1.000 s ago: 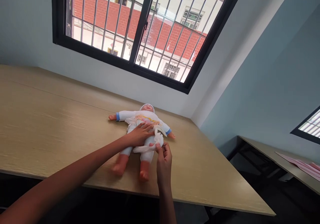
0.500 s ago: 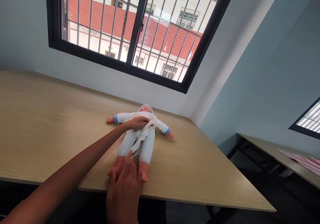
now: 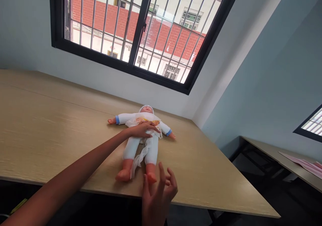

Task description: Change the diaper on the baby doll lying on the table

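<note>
A baby doll (image 3: 152,148) in a white suit with blue cuffs lies on its back on the table, arms spread and head toward the window. Across its belly is a thin white diaper-like piece (image 3: 130,122) with orange and yellow marks. My left hand (image 3: 144,130) rests over that piece at the doll's waist, fingers stretched out to the right. From under it a ruffled white strip (image 3: 144,152) runs down between the legs to the feet. My right hand (image 3: 160,192) is raised near the doll's foot (image 3: 151,176), its fingers spread with nothing between them.
The wooden table (image 3: 62,142) has its front edge close to me and its back edge along the wall. A barred window (image 3: 130,68) is above it. At the right stands another table (image 3: 266,148) with pink cloth (image 3: 304,164) on it.
My right hand has come away from between the doll's feet, moving right with fingers spread. The left hand has gone from a pinch to lying flat, and the ruffled strip now hangs lower.
</note>
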Tool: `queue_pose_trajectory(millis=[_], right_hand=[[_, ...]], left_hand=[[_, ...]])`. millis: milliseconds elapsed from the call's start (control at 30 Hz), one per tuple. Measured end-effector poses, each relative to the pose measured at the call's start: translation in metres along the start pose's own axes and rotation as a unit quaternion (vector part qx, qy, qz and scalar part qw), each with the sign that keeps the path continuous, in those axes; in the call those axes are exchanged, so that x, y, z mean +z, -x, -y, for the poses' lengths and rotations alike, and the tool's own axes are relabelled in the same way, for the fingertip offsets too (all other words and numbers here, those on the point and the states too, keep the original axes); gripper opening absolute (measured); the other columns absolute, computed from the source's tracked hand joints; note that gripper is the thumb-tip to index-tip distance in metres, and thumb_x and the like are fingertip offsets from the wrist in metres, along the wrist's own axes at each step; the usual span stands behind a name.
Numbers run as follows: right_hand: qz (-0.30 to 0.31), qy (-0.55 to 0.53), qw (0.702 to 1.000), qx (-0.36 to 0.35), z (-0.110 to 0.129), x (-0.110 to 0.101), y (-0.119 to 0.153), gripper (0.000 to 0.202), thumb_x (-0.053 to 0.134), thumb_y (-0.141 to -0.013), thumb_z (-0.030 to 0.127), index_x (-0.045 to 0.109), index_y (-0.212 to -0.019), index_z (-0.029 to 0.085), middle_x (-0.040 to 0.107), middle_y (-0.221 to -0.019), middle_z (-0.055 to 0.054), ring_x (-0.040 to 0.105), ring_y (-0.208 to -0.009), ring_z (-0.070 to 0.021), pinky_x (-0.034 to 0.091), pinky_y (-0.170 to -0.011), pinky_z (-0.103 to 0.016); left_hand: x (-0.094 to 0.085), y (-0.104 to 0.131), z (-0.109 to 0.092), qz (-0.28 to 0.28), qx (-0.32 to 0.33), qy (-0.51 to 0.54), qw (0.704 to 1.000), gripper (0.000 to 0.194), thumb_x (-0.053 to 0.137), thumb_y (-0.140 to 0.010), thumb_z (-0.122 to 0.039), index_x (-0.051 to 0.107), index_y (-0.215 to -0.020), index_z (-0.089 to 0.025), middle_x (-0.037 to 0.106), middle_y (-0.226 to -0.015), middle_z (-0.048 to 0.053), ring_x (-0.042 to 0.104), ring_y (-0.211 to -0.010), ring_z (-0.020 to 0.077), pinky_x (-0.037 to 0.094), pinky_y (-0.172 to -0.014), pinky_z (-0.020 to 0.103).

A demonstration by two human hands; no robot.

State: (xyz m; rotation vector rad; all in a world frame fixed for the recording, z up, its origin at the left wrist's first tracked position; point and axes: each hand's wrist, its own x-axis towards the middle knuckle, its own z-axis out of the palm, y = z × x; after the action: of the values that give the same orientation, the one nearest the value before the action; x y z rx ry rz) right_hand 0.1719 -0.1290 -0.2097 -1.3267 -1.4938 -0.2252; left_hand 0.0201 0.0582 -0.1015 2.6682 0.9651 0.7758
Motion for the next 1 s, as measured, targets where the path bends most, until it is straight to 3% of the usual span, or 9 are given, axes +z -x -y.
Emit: queue_pose_trajectory(millis=[167,300,433,567,667,767,900,1000], right_hand=[[0.104,-0.147,0.976,0.119,-0.019,-0.009,-0.019,0.034,0.048,-0.095,0.041,0.053,-0.123,0.022,0.06,-0.116,-0.012,0.061,-0.103,-0.0264,0.052,-0.083,-0.038],[0.063,-0.18,0.966,0.172,-0.013,-0.014,-0.045,0.037,0.056,-0.089,0.05,0.059,-0.111,0.02,0.063,-0.114,-0.011,0.06,-0.1,-0.0243,0.051,-0.077,-0.033],[0.023,-0.178,0.976,0.126,0.007,-0.012,-0.08,0.034,0.059,-0.086,0.051,0.062,-0.099,0.02,0.065,-0.105,-0.009,0.058,-0.099,-0.024,0.047,-0.075,-0.032],[0.004,-0.2,0.972,0.121,0.017,-0.007,-0.105,0.034,0.064,-0.082,0.051,0.064,-0.093,0.018,0.066,-0.099,-0.008,0.059,-0.092,-0.0223,0.047,-0.069,-0.03],[0.002,-0.232,0.962,0.144,0.018,-0.006,-0.116,0.037,0.067,-0.079,0.052,0.065,-0.093,0.018,0.067,-0.099,-0.007,0.06,-0.089,-0.0221,0.047,-0.064,-0.029],[0.009,-0.262,0.951,0.165,0.023,-0.004,-0.122,0.038,0.069,-0.077,0.052,0.065,-0.094,0.018,0.066,-0.103,-0.008,0.061,-0.088,-0.0223,0.048,-0.062,-0.03],[0.014,-0.298,0.947,0.122,0.03,0.003,-0.117,0.036,0.067,-0.079,0.049,0.063,-0.097,0.018,0.061,-0.108,-0.01,0.058,-0.098,-0.0234,0.05,-0.065,-0.029],[-0.019,-0.339,0.931,0.132,0.022,0.009,-0.099,0.038,0.057,-0.086,0.05,0.055,-0.107,0.019,0.053,-0.114,-0.011,0.055,-0.103,-0.0222,0.051,-0.074,-0.031]], left_hand=[[0.0,0.007,-0.001,0.059,-0.012,0.019,0.998,0.044,0.061,-0.073,-0.013,0.067,-0.114,-0.028,0.045,-0.144,0.004,0.038,-0.134,0.0319,0.023,-0.114,0.047],[0.006,0.009,-0.006,0.073,-0.012,0.001,0.997,0.062,0.074,-0.063,-0.013,0.062,-0.121,-0.031,0.037,-0.152,0.007,0.028,-0.141,0.0353,0.025,-0.112,0.053],[0.001,0.011,-0.014,0.094,-0.005,-0.019,0.995,0.076,0.074,-0.062,-0.011,0.054,-0.131,-0.034,0.028,-0.157,0.007,0.024,-0.144,0.032,0.03,-0.112,0.052],[-0.016,0.016,-0.018,0.088,-0.012,0.027,0.996,0.067,0.064,-0.069,-0.01,0.055,-0.13,-0.037,0.036,-0.154,0.001,0.029,-0.144,0.0251,0.034,-0.112,0.04],[-0.02,0.017,-0.019,0.066,0.015,0.062,0.996,0.059,0.059,-0.076,-0.016,0.055,-0.13,-0.037,0.037,-0.153,-0.002,0.026,-0.145,0.0223,0.03,-0.115,0.04],[-0.006,0.012,-0.023,0.05,0.045,0.067,0.995,0.06,0.065,-0.075,-0.033,0.051,-0.133,-0.039,0.04,-0.151,-0.002,0.025,-0.145,0.0235,0.029,-0.116,0.042],[0.02,0.001,-0.026,-0.001,0.056,0.068,0.996,0.042,0.059,-0.08,-0.05,0.065,-0.117,-0.032,0.061,-0.129,0.003,0.048,-0.128,0.0256,0.032,-0.115,0.036],[0.028,-0.002,-0.024,-0.044,0.039,0.093,0.994,0.046,0.053,-0.083,-0.055,0.066,-0.115,-0.025,0.066,-0.118,0.006,0.058,-0.11,0.0254,0.044,-0.104,0.032]])
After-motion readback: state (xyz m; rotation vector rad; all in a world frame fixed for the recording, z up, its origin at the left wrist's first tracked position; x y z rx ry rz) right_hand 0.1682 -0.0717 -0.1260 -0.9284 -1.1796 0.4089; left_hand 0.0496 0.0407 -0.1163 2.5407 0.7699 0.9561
